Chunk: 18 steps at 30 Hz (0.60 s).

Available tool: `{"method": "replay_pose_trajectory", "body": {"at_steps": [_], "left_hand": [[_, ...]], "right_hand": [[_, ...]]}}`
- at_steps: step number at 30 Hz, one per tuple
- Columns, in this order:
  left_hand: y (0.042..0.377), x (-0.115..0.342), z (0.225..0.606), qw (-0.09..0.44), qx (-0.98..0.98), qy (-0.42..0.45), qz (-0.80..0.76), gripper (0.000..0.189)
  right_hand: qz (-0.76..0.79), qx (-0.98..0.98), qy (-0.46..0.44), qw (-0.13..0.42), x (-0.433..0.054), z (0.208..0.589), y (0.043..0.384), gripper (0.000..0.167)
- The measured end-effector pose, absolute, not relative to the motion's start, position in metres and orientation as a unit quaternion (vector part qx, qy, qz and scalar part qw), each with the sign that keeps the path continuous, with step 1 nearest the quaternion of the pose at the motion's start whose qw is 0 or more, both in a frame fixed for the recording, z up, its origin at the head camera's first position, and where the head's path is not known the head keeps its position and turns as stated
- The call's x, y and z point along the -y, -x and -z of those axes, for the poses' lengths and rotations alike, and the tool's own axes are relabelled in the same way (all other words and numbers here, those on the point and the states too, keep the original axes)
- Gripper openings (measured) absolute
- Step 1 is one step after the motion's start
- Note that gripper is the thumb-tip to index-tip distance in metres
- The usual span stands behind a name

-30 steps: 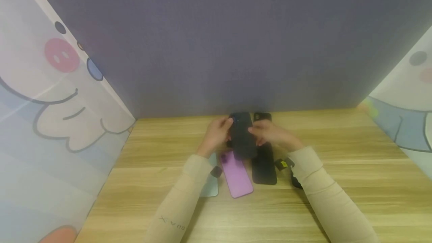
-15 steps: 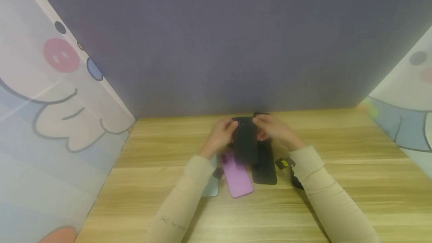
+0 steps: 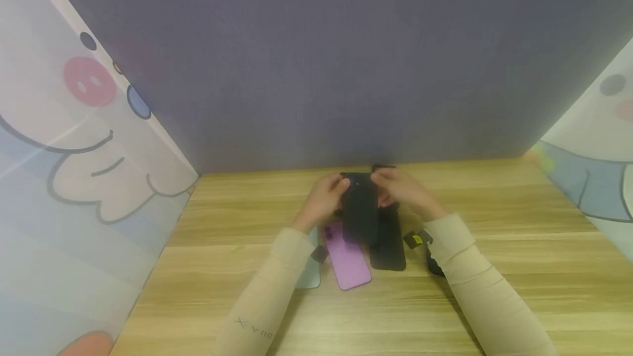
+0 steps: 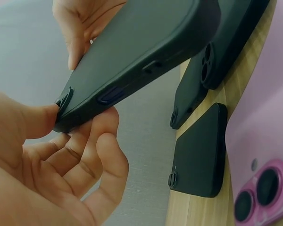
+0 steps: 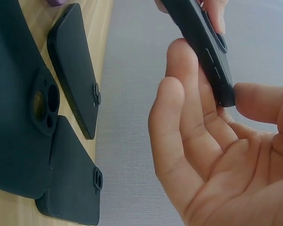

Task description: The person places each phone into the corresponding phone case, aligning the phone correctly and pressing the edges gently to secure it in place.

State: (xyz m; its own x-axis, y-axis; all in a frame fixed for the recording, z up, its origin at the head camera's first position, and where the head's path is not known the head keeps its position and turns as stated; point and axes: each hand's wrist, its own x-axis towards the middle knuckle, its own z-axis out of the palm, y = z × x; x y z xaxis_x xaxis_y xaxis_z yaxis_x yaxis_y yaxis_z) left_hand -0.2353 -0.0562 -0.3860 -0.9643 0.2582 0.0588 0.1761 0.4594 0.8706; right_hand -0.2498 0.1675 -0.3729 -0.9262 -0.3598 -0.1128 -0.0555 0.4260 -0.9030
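A phone in a black case (image 3: 360, 213) is held up over the table, back outward, with a round lens ring near its top. My left hand (image 3: 323, 198) pinches its upper left corner, and my right hand (image 3: 401, 191) pinches the upper right one. In the left wrist view, a bluish-purple strip (image 4: 112, 95) shows through a cutout in the case's side. There the left thumb lies beside the lens ring, with the other fingers bent behind. From the right wrist view, the right thumb presses the end of the cased phone (image 5: 210, 52).
Below lie a lilac phone (image 3: 348, 262), a long black phone (image 3: 388, 249) and a pale blue phone (image 3: 310, 276), partly under the left sleeve. Smaller black phones (image 4: 200, 153) rest near the grey back wall (image 3: 316, 70). A black object (image 3: 435, 267) sits beside the right forearm.
The cased phone has come slightly down and right and turned straighter. My right hand has shifted from its side to its upper corner. The last half second shows hardly any movement.
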Motion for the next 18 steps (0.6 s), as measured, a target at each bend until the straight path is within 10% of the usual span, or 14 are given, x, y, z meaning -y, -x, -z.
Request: {"method": "replay_pose_trajectory", "body": {"at_steps": [18], "left_hand": [[0.2335, 0.055, 0.3843, 0.057, -0.842, -0.124, -0.523, 0.026]], "right_hand": [[0.529, -0.826, 0.117, 0.157, -0.1691, 0.3738, 0.251, 0.038]]}}
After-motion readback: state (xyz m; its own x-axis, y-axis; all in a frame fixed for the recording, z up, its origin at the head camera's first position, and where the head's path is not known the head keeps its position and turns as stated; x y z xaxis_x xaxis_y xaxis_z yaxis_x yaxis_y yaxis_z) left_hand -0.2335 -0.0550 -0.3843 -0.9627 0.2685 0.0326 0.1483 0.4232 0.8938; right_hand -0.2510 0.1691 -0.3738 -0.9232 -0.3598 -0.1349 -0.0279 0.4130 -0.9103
